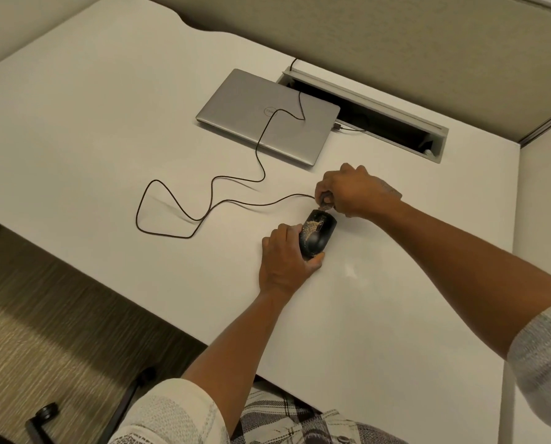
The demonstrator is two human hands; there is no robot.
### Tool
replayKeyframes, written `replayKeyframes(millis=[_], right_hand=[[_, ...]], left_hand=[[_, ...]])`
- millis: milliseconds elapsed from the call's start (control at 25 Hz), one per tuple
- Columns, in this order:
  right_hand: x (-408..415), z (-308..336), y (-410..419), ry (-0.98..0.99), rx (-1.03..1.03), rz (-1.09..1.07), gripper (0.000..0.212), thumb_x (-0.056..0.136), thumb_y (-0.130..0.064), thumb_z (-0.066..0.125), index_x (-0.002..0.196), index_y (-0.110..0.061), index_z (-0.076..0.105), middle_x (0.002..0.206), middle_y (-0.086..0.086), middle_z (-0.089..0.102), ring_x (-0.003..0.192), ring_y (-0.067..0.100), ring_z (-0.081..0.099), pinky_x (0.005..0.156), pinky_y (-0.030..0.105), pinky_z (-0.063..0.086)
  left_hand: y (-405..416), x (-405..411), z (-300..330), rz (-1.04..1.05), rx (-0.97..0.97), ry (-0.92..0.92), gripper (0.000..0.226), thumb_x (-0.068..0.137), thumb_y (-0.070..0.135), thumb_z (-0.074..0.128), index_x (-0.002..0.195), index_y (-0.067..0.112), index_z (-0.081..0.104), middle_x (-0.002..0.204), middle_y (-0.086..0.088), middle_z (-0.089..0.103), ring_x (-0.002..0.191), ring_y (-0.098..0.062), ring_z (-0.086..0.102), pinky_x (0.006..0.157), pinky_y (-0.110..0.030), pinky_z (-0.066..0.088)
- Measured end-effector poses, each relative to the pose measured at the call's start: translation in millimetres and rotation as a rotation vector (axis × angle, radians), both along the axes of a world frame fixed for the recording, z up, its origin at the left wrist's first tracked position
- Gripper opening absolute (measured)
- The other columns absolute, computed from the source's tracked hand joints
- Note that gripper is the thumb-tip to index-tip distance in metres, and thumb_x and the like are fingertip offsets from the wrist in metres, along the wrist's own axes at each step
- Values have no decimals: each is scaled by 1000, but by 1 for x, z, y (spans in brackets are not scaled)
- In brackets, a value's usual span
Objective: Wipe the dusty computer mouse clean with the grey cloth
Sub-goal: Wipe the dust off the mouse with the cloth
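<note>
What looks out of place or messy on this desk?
The black mouse carries a tan patch of dust across its buttons. The left hand steadies it while the right hand holds a small bunched cloth at its front. The mouse cable trails over the closed laptop.

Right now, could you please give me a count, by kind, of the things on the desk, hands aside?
Laptops: 1, closed silver laptop
Computer mice: 1, black dusty mouse, held by the left hand
Cloths: 1, grey cloth, mostly hidden in the right hand
Cables: 1, mouse cable
Total: 4
</note>
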State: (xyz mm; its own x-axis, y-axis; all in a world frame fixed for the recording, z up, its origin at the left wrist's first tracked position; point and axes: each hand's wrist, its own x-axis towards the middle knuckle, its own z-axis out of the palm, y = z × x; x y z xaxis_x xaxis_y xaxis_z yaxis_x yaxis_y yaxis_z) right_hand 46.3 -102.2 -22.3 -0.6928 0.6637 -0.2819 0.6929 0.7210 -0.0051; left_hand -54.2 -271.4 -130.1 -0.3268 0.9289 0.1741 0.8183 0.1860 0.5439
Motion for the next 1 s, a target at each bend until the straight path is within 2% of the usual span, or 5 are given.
replayKeyframes(millis=[200,400,560,760,1000], right_hand=[[5,-19,-12,44,-121,-171,38,76,-3,67,89,-39,64,97,-12,62,90,16,46,74,35,32],[7,-12,-8,103,-342,-343,40,76,-4,70,76,-44,62,97,-8,65,86,18,59,62,31,50],[-8,-7,-13,71,-131,-246,32,79,-9,66,96,-36,67,103,-4,67,92,18,52,79,36,38],[-22,-9,-38,56,4,-82,22,88,-12,61,95,-30,71,97,-4,68,87,16,38,77,35,29],[-1,11,-42,34,-23,-32,26,89,-15,64,109,-31,70,107,-4,65,92,17,41,77,34,32]], left_hand=[[0,0,-1,1,8,-2,68,67,58,74,115,12,58,99,-4,58,87,-22,54,79,-36,45],[-1,0,1,-7,11,13,67,69,57,74,115,11,58,98,-5,57,86,-23,53,78,-38,46],[-2,0,1,-7,0,8,69,69,58,73,117,12,57,101,-5,57,88,-22,53,81,-37,46],[0,-1,1,6,-2,-46,71,65,55,79,117,11,59,101,-5,59,89,-23,55,83,-38,46],[0,-1,2,2,-9,-71,70,66,56,78,117,13,59,102,-4,59,90,-23,55,86,-37,44]])
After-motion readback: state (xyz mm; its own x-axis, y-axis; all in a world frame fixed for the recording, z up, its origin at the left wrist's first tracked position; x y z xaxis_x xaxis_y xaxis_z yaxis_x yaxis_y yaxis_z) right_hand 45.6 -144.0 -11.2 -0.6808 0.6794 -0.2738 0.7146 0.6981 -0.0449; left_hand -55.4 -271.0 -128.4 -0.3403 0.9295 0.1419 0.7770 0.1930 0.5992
